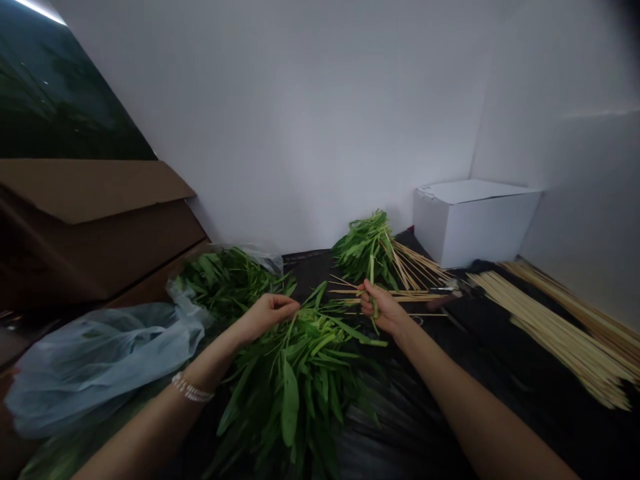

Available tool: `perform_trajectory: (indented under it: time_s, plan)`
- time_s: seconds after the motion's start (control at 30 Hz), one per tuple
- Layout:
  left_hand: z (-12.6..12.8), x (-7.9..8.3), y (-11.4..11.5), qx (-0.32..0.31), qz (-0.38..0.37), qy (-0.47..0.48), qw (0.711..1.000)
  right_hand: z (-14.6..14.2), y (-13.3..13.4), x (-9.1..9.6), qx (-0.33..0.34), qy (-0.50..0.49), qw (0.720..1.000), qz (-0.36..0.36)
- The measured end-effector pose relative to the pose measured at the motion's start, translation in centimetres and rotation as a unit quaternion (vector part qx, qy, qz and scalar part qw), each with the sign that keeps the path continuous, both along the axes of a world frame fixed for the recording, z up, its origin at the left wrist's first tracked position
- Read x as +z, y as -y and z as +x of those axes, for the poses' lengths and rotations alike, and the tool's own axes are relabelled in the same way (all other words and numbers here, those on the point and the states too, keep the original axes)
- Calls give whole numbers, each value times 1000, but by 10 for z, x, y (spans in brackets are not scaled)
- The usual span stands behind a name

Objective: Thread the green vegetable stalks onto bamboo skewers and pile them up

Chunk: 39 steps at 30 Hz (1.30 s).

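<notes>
My left hand [270, 315] is closed in a pinch at the top of a large heap of long-leaved greens [320, 373]. A thin leafy stem [289, 347] hangs down from its fingertips. My right hand [383, 308] is wrapped round a few thick green stems [372, 268], which stick out above and below the fist. Behind that hand lies a bundle of greens on sticks [364, 240], its thin wooden sticks [417, 262] pointing right. More loose sticks [400, 294] lie on the dark surface just beyond my right hand.
A second pile of greens [225, 277] lies in clear plastic at the left, behind a bluish plastic bag [110, 360]. An open cardboard box [100, 233] stands farther left. At the right are a white box [480, 220] and long pale sticks [555, 333]. A white wall closes the back.
</notes>
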<state>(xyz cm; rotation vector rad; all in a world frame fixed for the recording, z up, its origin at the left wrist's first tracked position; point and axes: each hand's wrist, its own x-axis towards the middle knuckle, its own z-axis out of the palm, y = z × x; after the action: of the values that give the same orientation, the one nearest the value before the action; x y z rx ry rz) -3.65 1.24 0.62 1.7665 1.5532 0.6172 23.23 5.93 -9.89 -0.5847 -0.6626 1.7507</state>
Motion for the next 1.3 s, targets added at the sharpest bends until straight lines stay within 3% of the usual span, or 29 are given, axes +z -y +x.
perform_trajectory:
  time_s: [0.1,0.2,0.3,0.43,0.53,0.8,0.93,1.07,1.13,1.3]
  plan:
    - [-26,-5,-26,89,86,-4,992,0,0,-2,4,9,1000,-19]
    - [-55,-7,-52,160,98,-89,978,-2,-1,-3,3,12,999,-38]
    - [-69,-22,-66,179,99,-149,967,-4,-2,-5,-3,11,999,-50]
    - [-65,-55,-72,182,105,-228,951,-4,-3,-6,0,8,1000,-26]
    - [-61,-67,-75,184,99,-274,939,-2,-4,-6,13,-5,1000,-4]
    - [-77,-34,-79,143,128,-291,937,0,-4,-6,18,-2,1000,-9]
    - [-74,-50,-64,97,99,-287,948,-2,-3,-6,21,-4,1000,-10]
    - [-71,-72,-54,100,79,-285,950,-3,-2,-7,17,-5,1000,-6]
    - [-72,-71,-54,112,89,-278,950,-3,-2,-7,16,-6,1000,-4]
    - [-72,-48,-51,125,143,-248,950,-2,-5,-8,23,-16,1000,-13]
